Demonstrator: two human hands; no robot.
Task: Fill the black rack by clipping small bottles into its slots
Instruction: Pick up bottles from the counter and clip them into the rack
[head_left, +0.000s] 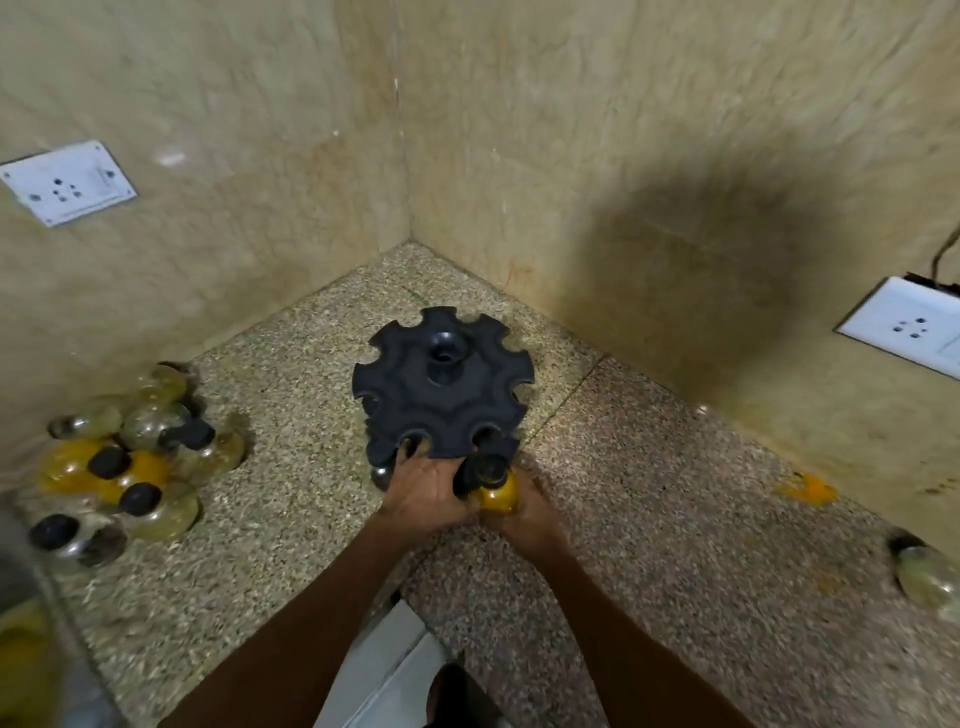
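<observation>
The black rack (441, 387), a round disc with open notches around its rim and a hub in the middle, stands on the speckled counter in the corner. My left hand (423, 491) grips its near edge, fingers hooked into a front notch. My right hand (522, 512) holds a small yellow bottle (496, 493) with a black cap, its neck pressed against the front-right notch. A metallic round piece (381, 475) peeks out under the rack's left side. The upper notches I can see hold nothing.
Several small bottles with black caps (122, 457), some yellow and some clear, lie heaped at the left by the wall. One more bottle (924, 571) lies at the far right. Wall sockets (67, 182) (904, 325) sit on both walls. A yellow stain (808, 488) marks the counter.
</observation>
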